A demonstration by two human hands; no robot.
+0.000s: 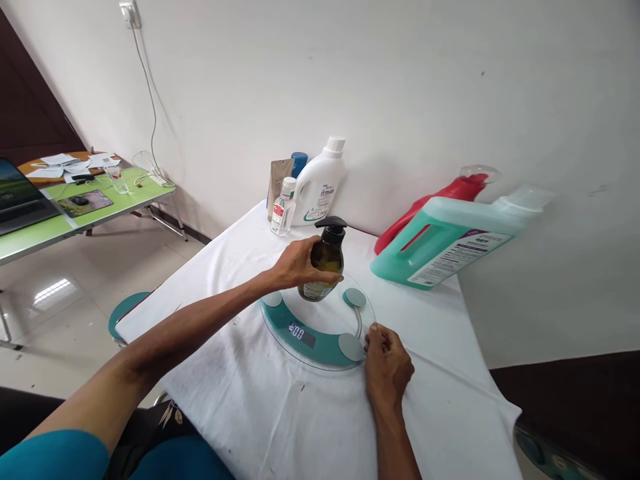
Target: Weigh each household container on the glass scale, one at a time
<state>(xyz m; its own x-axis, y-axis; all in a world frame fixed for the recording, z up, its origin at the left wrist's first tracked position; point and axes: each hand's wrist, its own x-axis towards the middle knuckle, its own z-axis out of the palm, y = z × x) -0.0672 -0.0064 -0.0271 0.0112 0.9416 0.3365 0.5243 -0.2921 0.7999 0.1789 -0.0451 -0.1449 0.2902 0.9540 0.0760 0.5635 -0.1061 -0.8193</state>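
The left hand (296, 265) is wrapped around a dark pump bottle (325, 263), fingers closed on its body just under the black pump head. The bottle stands upright over the middle of a round glass scale (320, 320); whether its base rests on the glass or hangs just above it cannot be told. The right hand (387, 363) lies on the white cloth at the near right rim of the scale, fingers curled loosely, the fingertips (374, 330) touching or just beside the rim; it holds nothing.

The scale has a teal band with grey round pads, and its small display (299, 331) near the front shows lit digits. It sits on the bench (280, 407), which is draped in white cloth.

Behind the scale, against the wall, stand a small clear bottle (283, 208), a brown pouch (277, 180), a blue cap (299, 161) and a white jug (320, 183). To the right, a teal jug (450, 243) lies tilted with a red jug (440, 200) just behind it, both near the wall.

Well apart on the left, a green table (100, 200) carries a laptop (23, 197), papers and a glass.
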